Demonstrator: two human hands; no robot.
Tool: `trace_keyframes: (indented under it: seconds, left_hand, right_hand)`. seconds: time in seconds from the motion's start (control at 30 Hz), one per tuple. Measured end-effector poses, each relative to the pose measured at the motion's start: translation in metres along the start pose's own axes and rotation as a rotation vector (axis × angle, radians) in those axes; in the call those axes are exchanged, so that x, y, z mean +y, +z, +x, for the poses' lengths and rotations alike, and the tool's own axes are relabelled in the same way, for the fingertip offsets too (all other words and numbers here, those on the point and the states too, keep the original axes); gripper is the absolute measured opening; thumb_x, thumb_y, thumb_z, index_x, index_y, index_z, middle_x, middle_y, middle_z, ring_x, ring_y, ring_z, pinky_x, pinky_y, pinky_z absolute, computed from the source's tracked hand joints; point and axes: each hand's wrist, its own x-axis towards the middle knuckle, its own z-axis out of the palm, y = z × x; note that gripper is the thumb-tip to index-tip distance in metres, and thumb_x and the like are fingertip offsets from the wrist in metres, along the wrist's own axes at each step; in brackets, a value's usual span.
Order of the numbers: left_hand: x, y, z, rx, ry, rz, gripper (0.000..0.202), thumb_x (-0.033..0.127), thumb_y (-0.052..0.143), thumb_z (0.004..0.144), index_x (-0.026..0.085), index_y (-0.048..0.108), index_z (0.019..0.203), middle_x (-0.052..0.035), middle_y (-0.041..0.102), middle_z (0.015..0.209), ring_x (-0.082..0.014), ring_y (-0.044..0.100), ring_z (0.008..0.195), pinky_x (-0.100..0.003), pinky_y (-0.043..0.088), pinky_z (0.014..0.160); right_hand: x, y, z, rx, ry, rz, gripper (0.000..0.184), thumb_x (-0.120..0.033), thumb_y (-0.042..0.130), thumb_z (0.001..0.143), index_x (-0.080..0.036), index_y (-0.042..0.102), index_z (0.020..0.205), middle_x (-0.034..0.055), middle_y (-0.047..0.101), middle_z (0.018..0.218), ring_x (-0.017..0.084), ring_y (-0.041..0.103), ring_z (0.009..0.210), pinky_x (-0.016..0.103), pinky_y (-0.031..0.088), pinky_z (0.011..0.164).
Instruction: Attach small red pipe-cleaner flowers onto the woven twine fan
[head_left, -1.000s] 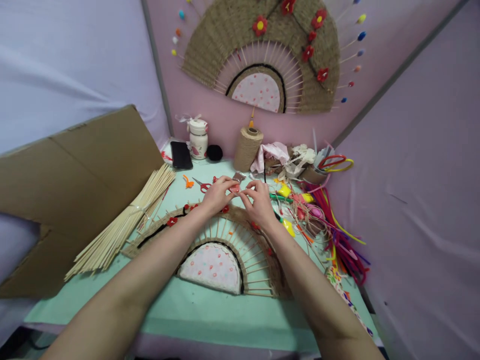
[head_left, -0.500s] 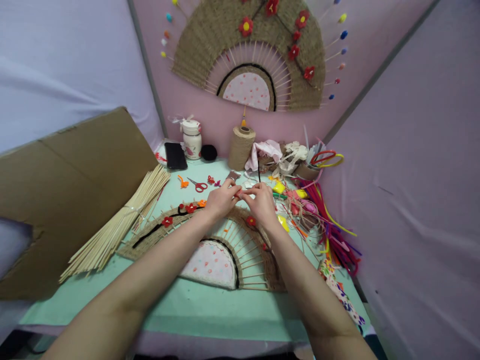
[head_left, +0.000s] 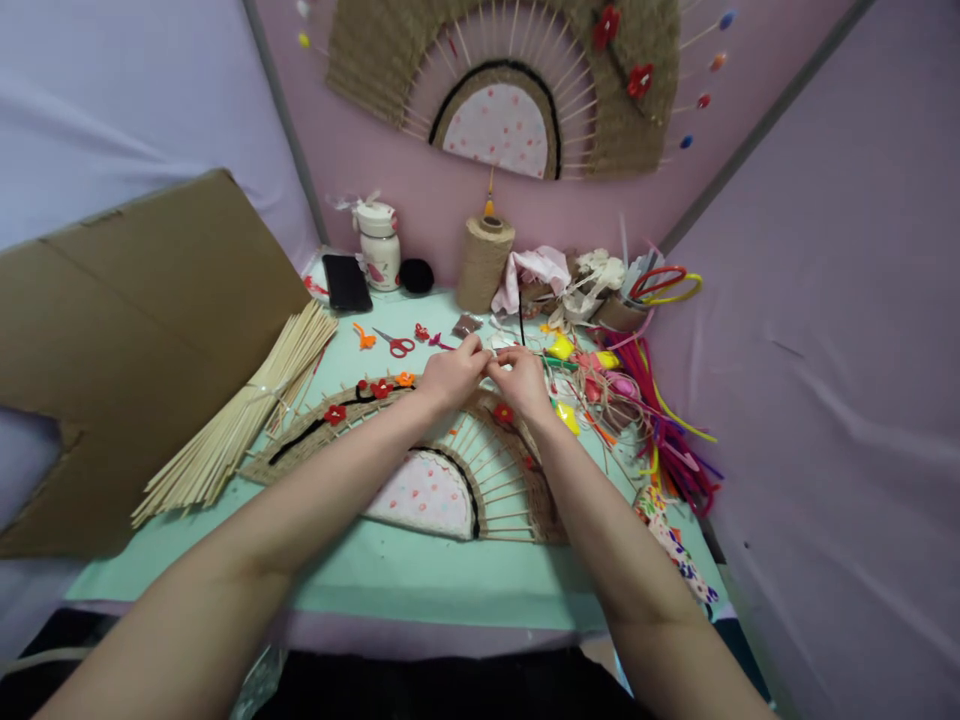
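Note:
A half-round jute fan [head_left: 420, 450] with stick ribs, a black border and small red flowers lies flat on the mint table [head_left: 420, 580]. Above its far edge my left hand [head_left: 448, 378] and my right hand [head_left: 523, 381] meet fingertip to fingertip. Both are pinched shut on something tiny that I cannot make out. A red flower [head_left: 503, 413] sits on the fan just under my right wrist. More red flowers [head_left: 334, 413] line the fan's left rim.
A bundle of bamboo sticks [head_left: 247, 420] and cardboard [head_left: 142, 330] lie left. Red scissors [head_left: 397, 345], a phone [head_left: 346, 282], a jar [head_left: 379, 250] and a jute spool [head_left: 484, 262] stand behind. Pipe cleaners [head_left: 667, 440] pile up right. A finished fan [head_left: 510, 90] hangs on the wall.
Both hands have moved slightly away from me and stay pinched together. The camera has tilted down, so the wall fan sits higher in view.

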Motion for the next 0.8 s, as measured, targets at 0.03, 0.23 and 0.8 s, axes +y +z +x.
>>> trace_keyframes:
  seconds: [0.03, 0.23, 0.8]
  left_hand:
    - [0.000, 0.000, 0.000, -0.009, 0.002, -0.005, 0.032, 0.033, 0.041, 0.094, 0.026, 0.063, 0.116, -0.0075, 0.058, 0.117, -0.0218, 0.064, 0.085, -0.031, 0.042, 0.064]
    - [-0.001, 0.002, 0.007, -0.064, -0.016, -0.080, 0.029, 0.037, 0.045, 0.092, 0.026, 0.066, 0.110, -0.0066, 0.059, 0.120, -0.0229, 0.063, 0.090, -0.031, 0.043, 0.069]
    - [0.020, -0.017, -0.020, 0.069, -0.408, -1.057, 0.033, 0.044, 0.052, 0.090, 0.014, 0.066, 0.092, -0.0055, 0.064, 0.084, -0.0115, 0.055, 0.065, -0.025, 0.044, 0.062]
  right_hand:
    - [0.001, 0.000, 0.000, -0.032, 0.038, 0.034, 0.013, -0.025, 0.061, 0.068, -0.018, 0.067, 0.058, 0.0041, 0.068, 0.080, 0.020, 0.059, 0.089, 0.034, 0.041, 0.090]
    - [0.013, -0.018, 0.005, -0.170, 0.321, 0.263, 0.017, -0.033, 0.065, 0.063, -0.017, 0.069, 0.066, -0.0008, 0.062, 0.061, 0.013, 0.052, 0.062, 0.026, 0.040, 0.058]
    - [-0.013, -0.048, -0.088, -0.137, 0.288, 0.617, 0.028, -0.041, 0.080, 0.064, -0.021, 0.071, 0.082, -0.0005, 0.069, 0.077, 0.013, 0.059, 0.067, 0.027, 0.048, 0.064]
